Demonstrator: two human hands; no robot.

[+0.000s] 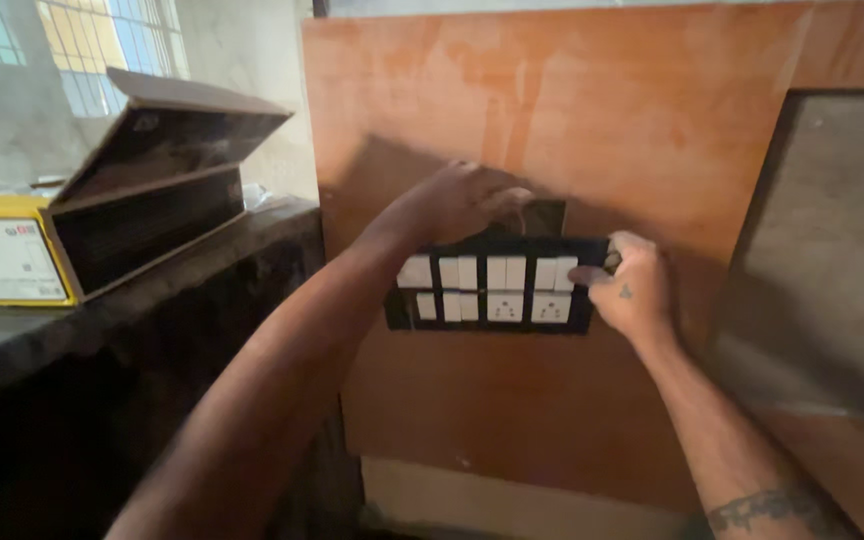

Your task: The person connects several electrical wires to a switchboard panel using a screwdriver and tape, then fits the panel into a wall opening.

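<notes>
left hand (457, 200) gripping top edge of black switch plate (497, 285), right hand (632, 290) pinching its right end, plywood board (592, 110) behind, yellow box with white label (2, 260) on left counter, open brown carton (152, 190) beside

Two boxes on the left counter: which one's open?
The brown box, nearer the wooden board: its lid is tilted up, showing a dark inside. The yellow box beside it, further left, lies flat and closed.

black switch plate (497, 290), centre frame: two rows of white switches and sockets, held upright against orange plywood board (572, 130).
</notes>
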